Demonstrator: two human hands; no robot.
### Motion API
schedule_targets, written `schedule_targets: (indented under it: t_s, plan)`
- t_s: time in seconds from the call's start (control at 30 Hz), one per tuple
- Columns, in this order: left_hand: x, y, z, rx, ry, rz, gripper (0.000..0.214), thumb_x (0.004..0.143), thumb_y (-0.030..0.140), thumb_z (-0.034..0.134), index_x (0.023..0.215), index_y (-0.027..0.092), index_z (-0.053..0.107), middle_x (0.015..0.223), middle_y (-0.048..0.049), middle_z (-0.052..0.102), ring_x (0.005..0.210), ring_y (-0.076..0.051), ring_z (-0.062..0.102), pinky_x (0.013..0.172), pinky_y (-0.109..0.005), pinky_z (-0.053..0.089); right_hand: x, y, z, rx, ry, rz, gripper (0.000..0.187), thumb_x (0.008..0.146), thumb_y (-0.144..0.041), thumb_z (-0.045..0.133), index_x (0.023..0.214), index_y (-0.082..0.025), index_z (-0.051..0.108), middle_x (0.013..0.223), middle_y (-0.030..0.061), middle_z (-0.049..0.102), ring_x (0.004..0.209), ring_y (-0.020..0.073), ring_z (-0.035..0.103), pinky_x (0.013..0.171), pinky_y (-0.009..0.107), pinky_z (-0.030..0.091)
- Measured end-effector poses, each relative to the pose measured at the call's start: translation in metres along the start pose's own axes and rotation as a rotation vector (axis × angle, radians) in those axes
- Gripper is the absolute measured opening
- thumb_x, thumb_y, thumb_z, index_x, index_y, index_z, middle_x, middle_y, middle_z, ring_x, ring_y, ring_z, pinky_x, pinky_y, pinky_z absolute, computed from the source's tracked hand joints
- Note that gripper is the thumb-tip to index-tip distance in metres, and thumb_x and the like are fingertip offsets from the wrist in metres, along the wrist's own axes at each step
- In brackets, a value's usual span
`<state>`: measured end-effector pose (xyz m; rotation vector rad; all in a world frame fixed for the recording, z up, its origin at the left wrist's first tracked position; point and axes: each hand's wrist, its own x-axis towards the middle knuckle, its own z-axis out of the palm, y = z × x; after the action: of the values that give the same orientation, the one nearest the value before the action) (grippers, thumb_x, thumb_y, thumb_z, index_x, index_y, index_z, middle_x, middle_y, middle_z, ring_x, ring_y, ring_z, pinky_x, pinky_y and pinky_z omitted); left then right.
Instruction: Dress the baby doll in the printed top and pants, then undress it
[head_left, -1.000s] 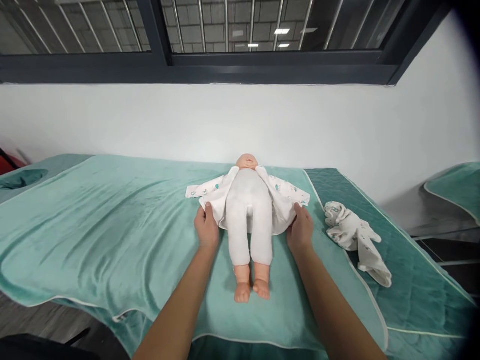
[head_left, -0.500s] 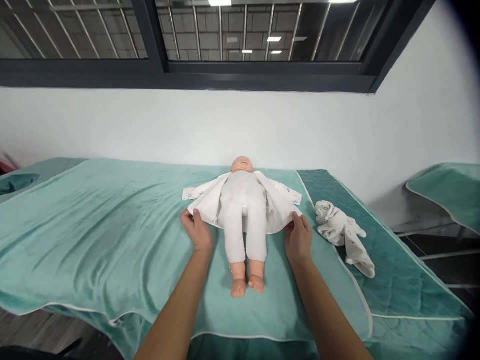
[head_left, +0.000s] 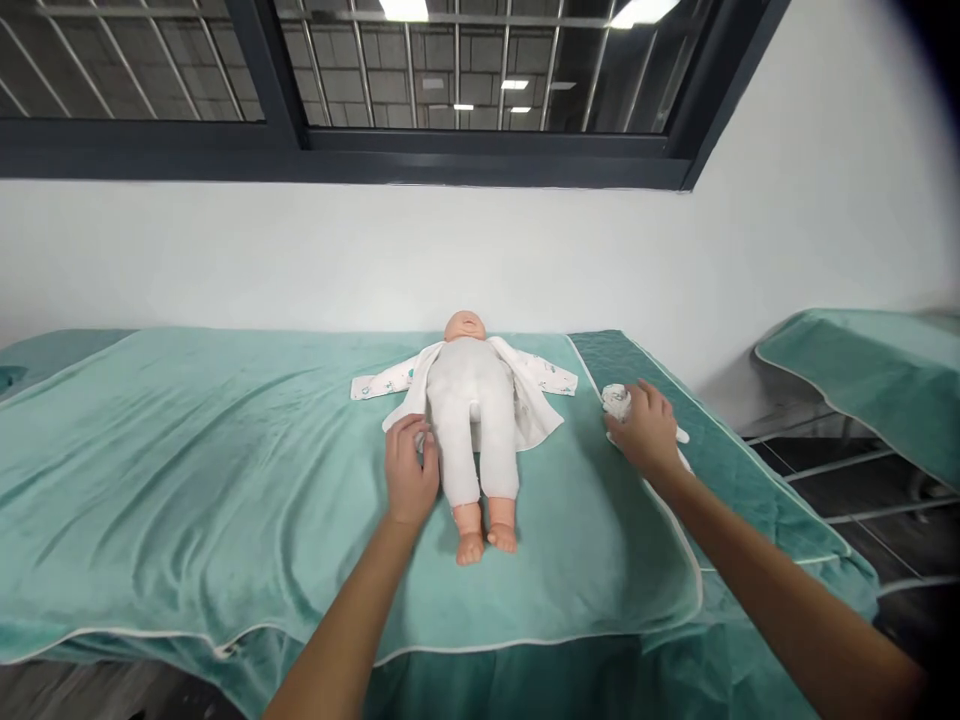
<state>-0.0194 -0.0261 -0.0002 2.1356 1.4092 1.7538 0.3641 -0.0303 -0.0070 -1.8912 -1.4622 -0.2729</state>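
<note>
A baby doll (head_left: pixel 472 385) with a white cloth body lies face up, head toward the wall and feet toward me. Its white long-sleeved baby top (head_left: pixel 536 415) is spread open at the front, with printed sleeves out to both sides. My left hand (head_left: pixel 411 470) is beside the doll's hip at the top's lower corner, fingers loosely bent and thumb apart, nothing visibly held. To the right, my right hand (head_left: pixel 646 428) closes over a crumpled white printed baby garment (head_left: pixel 616 402), which it mostly hides.
A smooth green sheet (head_left: pixel 225 480) with pale piping covers the bed under the doll. Darker quilted green cover (head_left: pixel 739 500) shows at the right. Behind are a white wall (head_left: pixel 337 255) and a dark window frame (head_left: pixel 480 160). Another green-covered bed (head_left: pixel 877 380) stands at far right.
Both hands have let go of the top's front corners. My right hand has moved right onto the crumpled garment, while the left has come closer to the doll's hip. The view has shifted right.
</note>
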Motion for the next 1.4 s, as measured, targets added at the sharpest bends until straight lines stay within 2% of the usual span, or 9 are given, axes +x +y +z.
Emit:
schedule_targets:
  t_s: [0.07, 0.17, 0.33, 0.5, 0.67, 0.97, 1.13, 1.33, 1.4]
  plan:
    - [-0.009, 0.012, -0.01, -0.094, -0.126, -0.006, 0.016, 0.094, 0.02, 0.048, 0.106, 0.022, 0.058, 0.117, -0.009, 0.064, 0.114, -0.021, 0.057, 0.103, -0.043, 0.045, 0.013, 0.021, -0.006, -0.086, -0.105, 0.125, 0.063, 0.075, -0.037, 0.067, 0.13, -0.01, 0.051, 0.145, 0.0286, 0.041, 0.131, 0.0414, 0.043, 0.102, 0.051, 0.034]
    - [-0.021, 0.035, -0.027, -0.197, -0.372, 0.032, 0.021, 0.096, 0.026, 0.049, 0.113, 0.024, 0.061, 0.125, -0.008, 0.065, 0.126, -0.022, 0.054, 0.109, -0.046, 0.042, 0.023, 0.037, -0.015, -0.155, -0.337, 0.288, 0.064, 0.073, -0.039, 0.069, 0.127, -0.009, 0.053, 0.125, 0.0287, 0.059, 0.113, 0.0405, 0.057, 0.088, 0.046, 0.043]
    - [-0.044, 0.07, -0.044, -0.046, -0.77, 0.207, 0.045, 0.086, 0.048, 0.065, 0.126, 0.029, 0.057, 0.142, -0.005, 0.057, 0.143, -0.029, 0.037, 0.122, -0.06, 0.019, 0.031, 0.028, -0.036, -0.123, -0.488, 0.255, 0.046, 0.073, -0.032, 0.064, 0.116, -0.014, 0.058, 0.106, 0.0204, 0.067, 0.095, 0.0356, 0.065, 0.073, 0.039, 0.046]
    - [-0.06, 0.074, -0.037, 0.203, -0.729, 0.439, 0.028, 0.095, 0.03, 0.054, 0.122, 0.032, 0.058, 0.144, 0.0, 0.055, 0.139, -0.025, 0.041, 0.121, -0.063, 0.013, 0.043, -0.002, -0.067, 0.066, -0.524, 0.241, 0.039, 0.078, -0.037, 0.059, 0.11, -0.016, 0.061, 0.1, 0.012, 0.07, 0.084, 0.0256, 0.066, 0.065, 0.03, 0.046]
    - [-0.046, 0.069, -0.029, 0.266, -0.713, 0.59, 0.02, 0.096, 0.029, 0.052, 0.114, 0.029, 0.061, 0.138, -0.0008, 0.059, 0.133, -0.026, 0.047, 0.118, -0.063, 0.021, 0.038, -0.055, -0.108, 0.326, -0.588, 0.187, 0.042, 0.076, -0.039, 0.064, 0.112, -0.017, 0.063, 0.098, 0.0073, 0.071, 0.083, 0.023, 0.067, 0.063, 0.027, 0.047]
    - [-0.023, 0.058, -0.026, 0.287, -0.742, 0.598, 0.025, 0.094, 0.03, 0.056, 0.119, 0.028, 0.06, 0.138, -0.0022, 0.059, 0.133, -0.026, 0.047, 0.117, -0.059, 0.025, -0.006, -0.139, -0.142, 0.38, -0.677, -0.124, 0.038, 0.078, -0.032, 0.064, 0.116, -0.024, 0.063, 0.112, 0.0018, 0.07, 0.098, 0.0227, 0.065, 0.079, 0.028, 0.049]
    - [-0.029, 0.059, -0.032, 0.049, -0.774, 0.45, 0.032, 0.094, 0.04, 0.056, 0.123, 0.029, 0.06, 0.136, -0.0036, 0.061, 0.133, -0.025, 0.049, 0.12, -0.056, 0.021, -0.016, -0.152, -0.136, 0.361, -0.638, -0.235, 0.039, 0.082, -0.029, 0.061, 0.12, -0.027, 0.06, 0.116, 0.0009, 0.069, 0.103, 0.0233, 0.064, 0.085, 0.032, 0.05]
    - [0.005, 0.076, -0.04, -0.436, -0.441, -0.283, 0.035, 0.097, 0.045, 0.045, 0.115, 0.022, 0.064, 0.122, -0.008, 0.067, 0.116, -0.021, 0.061, 0.102, -0.038, 0.047, -0.017, -0.168, -0.118, 0.304, -0.467, -0.486, 0.049, 0.08, -0.014, 0.056, 0.129, -0.023, 0.055, 0.132, 0.0046, 0.061, 0.122, 0.0242, 0.055, 0.104, 0.038, 0.041]
    - [0.024, 0.077, -0.042, -0.485, -0.393, -0.386, 0.034, 0.094, 0.045, 0.049, 0.114, 0.021, 0.063, 0.12, -0.007, 0.068, 0.111, -0.021, 0.063, 0.099, -0.036, 0.049, -0.015, -0.18, -0.12, 0.268, -0.452, -0.617, 0.051, 0.079, -0.007, 0.053, 0.127, -0.023, 0.056, 0.129, 0.0049, 0.062, 0.12, 0.0235, 0.054, 0.101, 0.037, 0.041]
